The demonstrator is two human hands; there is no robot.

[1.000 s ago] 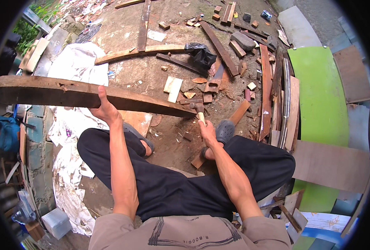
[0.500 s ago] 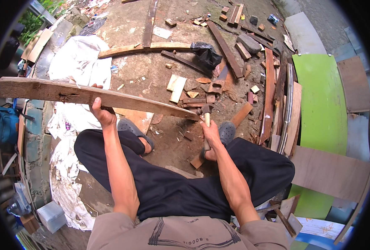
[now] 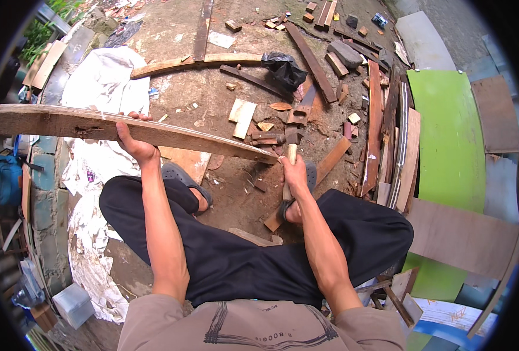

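Observation:
A long weathered plank is raised off the ground in front of me, slanting down from far left to its right end. My left hand is closed around its middle, thumb on the near face and fingertips over the upper edge. My right hand grips the wooden handle of a hammer, whose dark head points away from me. The plank's right end meets the fingers of that hand; whether they pinch it too, I cannot tell. Beyond the hammer lies a handsaw with a wooden handle.
White cloth sheets spread along the left. A black plastic bag lies ahead among scattered wood offcuts. Long boards are stacked at the right, beside a green panel. A flat strip of wood rests by my right foot.
The plank and my left hand have shifted slightly left and the plank has rolled a little. The hammer's head has turned slightly to the right. The whole view has moved a little.

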